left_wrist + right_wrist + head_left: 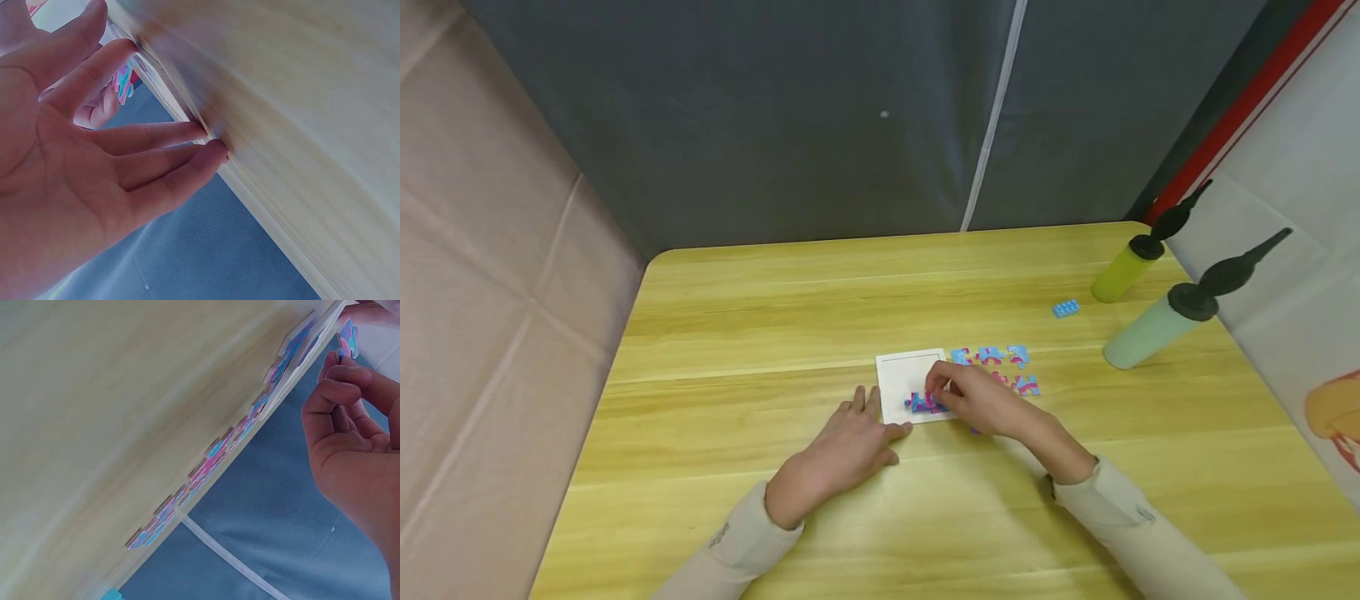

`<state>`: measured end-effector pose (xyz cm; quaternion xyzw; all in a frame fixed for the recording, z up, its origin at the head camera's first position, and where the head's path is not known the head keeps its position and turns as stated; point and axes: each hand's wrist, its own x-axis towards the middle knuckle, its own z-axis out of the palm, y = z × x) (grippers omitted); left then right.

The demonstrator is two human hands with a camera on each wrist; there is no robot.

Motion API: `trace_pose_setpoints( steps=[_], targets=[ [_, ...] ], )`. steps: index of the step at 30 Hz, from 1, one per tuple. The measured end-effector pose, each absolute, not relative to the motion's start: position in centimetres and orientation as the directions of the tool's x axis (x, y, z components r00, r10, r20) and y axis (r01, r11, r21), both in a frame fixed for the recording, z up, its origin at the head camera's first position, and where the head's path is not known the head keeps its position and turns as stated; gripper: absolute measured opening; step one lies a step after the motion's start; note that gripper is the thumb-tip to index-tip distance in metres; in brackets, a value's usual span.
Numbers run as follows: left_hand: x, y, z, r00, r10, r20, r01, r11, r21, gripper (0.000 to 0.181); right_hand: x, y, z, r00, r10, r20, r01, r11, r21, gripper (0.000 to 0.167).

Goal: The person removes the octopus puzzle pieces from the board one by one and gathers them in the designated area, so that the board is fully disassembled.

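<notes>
A white square puzzle tray lies on the wooden table. My left hand rests at its left edge and lower corner, fingers spread and fairly straight; the left wrist view shows the palm side of that hand with nothing in its grasp. Over the tray, my right hand pinches a pink-and-blue jigsaw piece between thumb and fingertips. Joined-looking pieces show low in the tray, partly covered by the right hand. Several loose jigsaw pieces lie to the tray's right, some hidden by that hand.
A blue toy brick lies on the table beyond the loose pieces. Toward the right edge stand a yellow-green bottle and a pale green bottle, both with black tops. A dark grey curtain hangs behind the table.
</notes>
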<state>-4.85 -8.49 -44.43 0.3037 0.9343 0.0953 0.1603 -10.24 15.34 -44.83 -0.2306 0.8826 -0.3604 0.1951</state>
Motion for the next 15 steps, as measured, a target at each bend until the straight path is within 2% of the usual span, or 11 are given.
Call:
trace_pose_setpoints(
  steps=[15],
  targets=[
    [-4.9, -8.3, -44.3, -0.766, 0.601, -0.229, 0.546, 0.795, 0.262, 0.044, -9.9, 17.1, -44.9, -0.821, -0.552, -0.149, -0.268, 0.602, -0.752, 0.007]
  ],
)
